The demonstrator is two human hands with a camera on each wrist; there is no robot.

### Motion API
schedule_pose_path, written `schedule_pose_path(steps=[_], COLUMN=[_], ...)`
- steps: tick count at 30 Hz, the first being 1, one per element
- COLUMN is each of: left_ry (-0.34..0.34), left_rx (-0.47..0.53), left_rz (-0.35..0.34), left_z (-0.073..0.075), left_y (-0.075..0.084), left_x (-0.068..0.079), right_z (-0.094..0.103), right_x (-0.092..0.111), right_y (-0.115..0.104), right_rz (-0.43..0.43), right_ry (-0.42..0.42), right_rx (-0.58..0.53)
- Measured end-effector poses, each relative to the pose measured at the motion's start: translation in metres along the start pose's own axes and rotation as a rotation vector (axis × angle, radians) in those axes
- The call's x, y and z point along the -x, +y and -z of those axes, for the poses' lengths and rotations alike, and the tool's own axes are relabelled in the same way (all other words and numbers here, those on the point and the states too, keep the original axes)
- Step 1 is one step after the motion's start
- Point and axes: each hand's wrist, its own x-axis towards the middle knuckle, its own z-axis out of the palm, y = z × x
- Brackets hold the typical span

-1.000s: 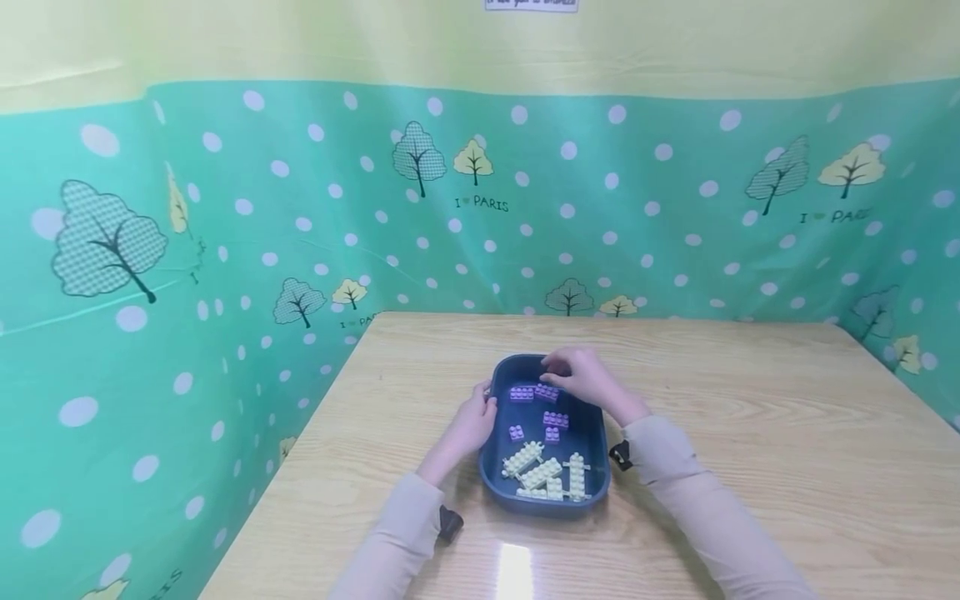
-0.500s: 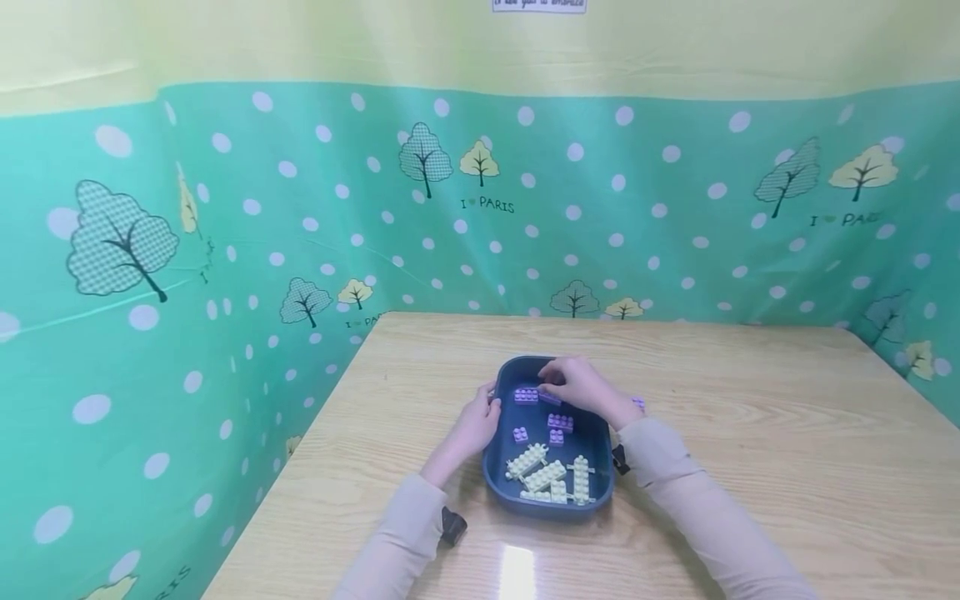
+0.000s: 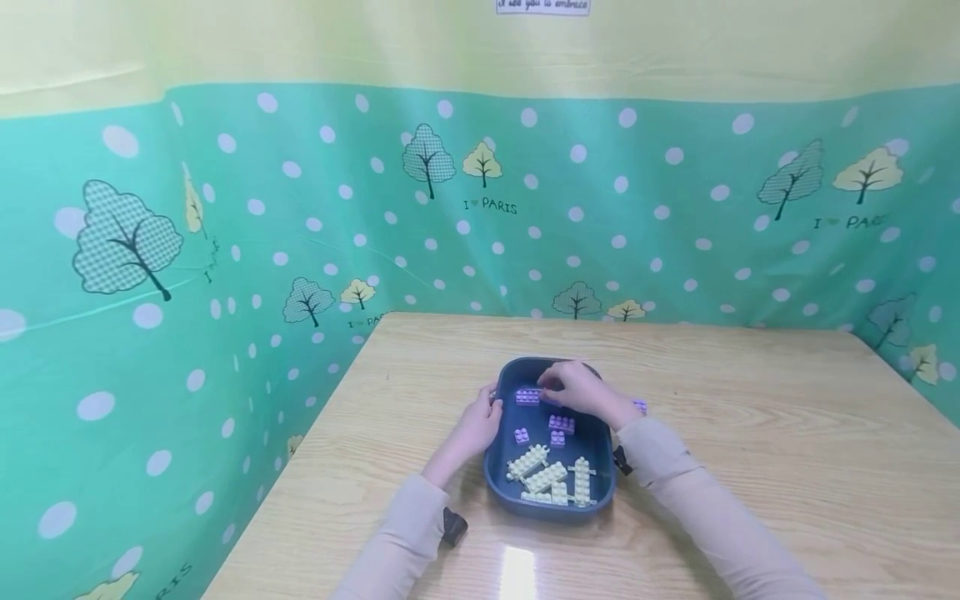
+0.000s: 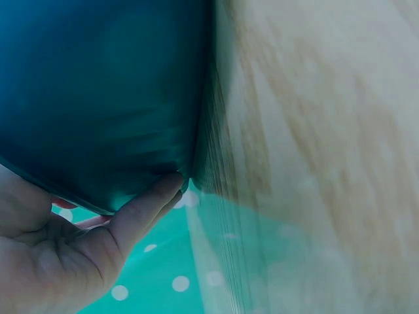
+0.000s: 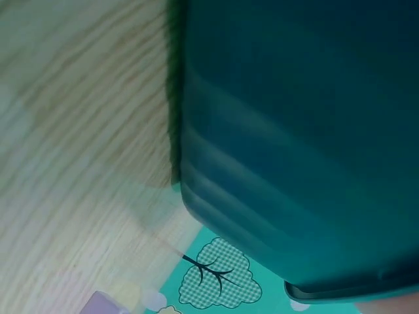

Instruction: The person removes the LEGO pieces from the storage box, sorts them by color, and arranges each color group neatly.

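A dark blue plastic bin [image 3: 495, 467] lies lengthwise on the table, with purple and cream building bricks inside. My left hand [image 3: 477, 423] grips its left rim; the left wrist view has the fingers [image 4: 141, 212] against the outer wall. My right hand [image 3: 581, 390] reaches over the right rim into the far end, fingertips down around a purple building brick [image 3: 553, 402] that they mostly cover. Beside it lies another purple brick [image 3: 527, 397]. Nearer are a longer purple brick [image 3: 561, 425] and two small ones. In the right wrist view the bin's wall hides most of the hand.
Cream bricks [image 3: 544, 477], some with axle-like pegs, fill the bin's near end. Just past my right wrist, a purple brick [image 3: 640, 406] lies on the wooden table [image 3: 750, 433]. A green dotted curtain [image 3: 645, 208] hangs behind and at the sides.
My right hand has lowered, and its fingers now cover most of the far purple brick. My left hand keeps its hold on the rim. The head view has shifted slightly.
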Motion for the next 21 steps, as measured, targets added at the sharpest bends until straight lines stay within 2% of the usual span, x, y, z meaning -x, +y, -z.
schedule_pose_path(steps=[12,21], left_ry=[-0.004,-0.006], left_rx=[-0.015,-0.015], left_rz=[-0.015,-0.004], left_z=[0.0010,0.0003], left_y=[0.0016,0.0003], left_x=[0.0004,0.0014], right_z=[-0.0049,-0.0066], right_x=[0.0008,0.0034], right_y=[0.0014,0.0009], right_rz=[0.114,0.119], right_ry=[-0.020,-0.039], right_rx=[0.075,0.136])
